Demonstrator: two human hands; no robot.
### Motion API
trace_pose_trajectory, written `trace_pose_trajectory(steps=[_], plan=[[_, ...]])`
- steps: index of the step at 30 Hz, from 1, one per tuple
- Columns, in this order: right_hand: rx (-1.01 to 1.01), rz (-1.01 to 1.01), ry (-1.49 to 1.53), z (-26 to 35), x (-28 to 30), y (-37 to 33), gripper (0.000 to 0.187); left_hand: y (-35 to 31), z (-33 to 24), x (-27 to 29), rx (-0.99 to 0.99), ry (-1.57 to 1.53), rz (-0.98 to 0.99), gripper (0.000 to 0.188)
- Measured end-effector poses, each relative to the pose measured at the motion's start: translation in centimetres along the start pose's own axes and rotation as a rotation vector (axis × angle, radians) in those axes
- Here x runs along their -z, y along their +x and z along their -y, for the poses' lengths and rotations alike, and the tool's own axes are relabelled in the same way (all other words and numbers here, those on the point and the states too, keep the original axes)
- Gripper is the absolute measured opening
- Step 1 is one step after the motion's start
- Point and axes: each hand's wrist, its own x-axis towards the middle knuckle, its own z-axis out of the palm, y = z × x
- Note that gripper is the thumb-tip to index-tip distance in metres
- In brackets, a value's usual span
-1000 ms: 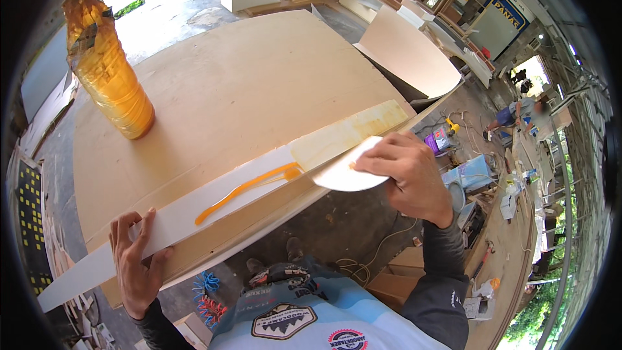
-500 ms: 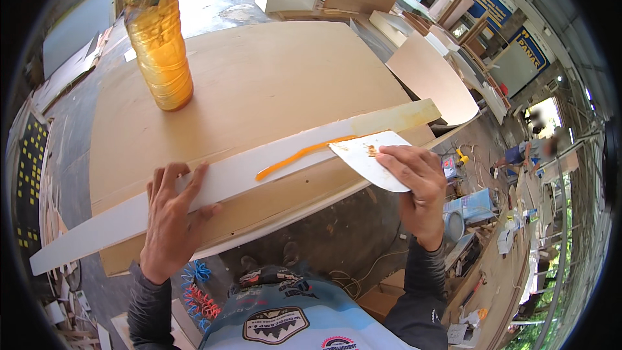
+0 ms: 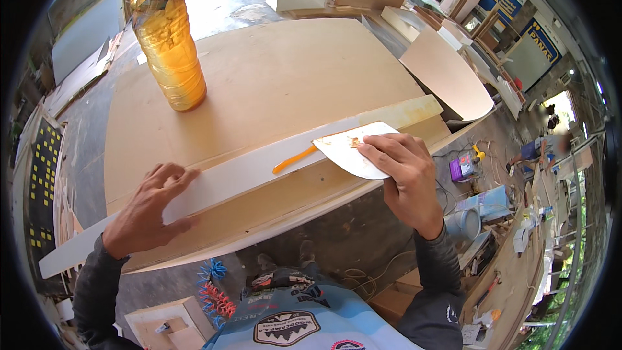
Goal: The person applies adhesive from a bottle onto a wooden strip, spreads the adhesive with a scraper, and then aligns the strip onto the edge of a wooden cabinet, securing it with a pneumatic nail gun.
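Observation:
A long narrow board point(image 3: 243, 172) with a white face lies slantwise across a tan panel. My left hand point(image 3: 146, 207) spans this board near its left end, fingers at the far edge and thumb along the near edge. In my right hand point(image 3: 408, 175) is a white flat glue spreader point(image 3: 353, 159) with a curved side and orange-brown stains, pinched between thumb and fingers. Its edge rests on the board over a bead of orange glue point(image 3: 295, 159). Part of the bead is hidden behind the spreader. Toward the right end, the board's face has a yellowish film.
The tan panel point(image 3: 278, 71) carries a clear bottle of amber glue point(image 3: 172, 58) standing at the far left. A curved pale sheet point(image 3: 447, 78) is beyond its right edge. Blue and red coiled hoses point(image 3: 217, 295) lie below. Another person point(image 3: 541, 149) is at the far right.
My right hand has drawn the spreader leftward along the board, and the visible glue bead is shorter. My left hand has slid left along the board. The view has shifted slightly.

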Motion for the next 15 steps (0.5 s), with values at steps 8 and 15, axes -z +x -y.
trace_pose_trajectory(steps=[8,15], plan=[[-0.007,0.058,0.006,-0.3,-2.2,0.6,0.049,-1.2,2.9,-1.5,0.033,-0.139,-0.114,0.08],[-0.018,0.048,0.014,-0.9,-2.8,0.9,0.053,-1.1,3.2,-1.7,0.032,-0.137,-0.106,0.081]])
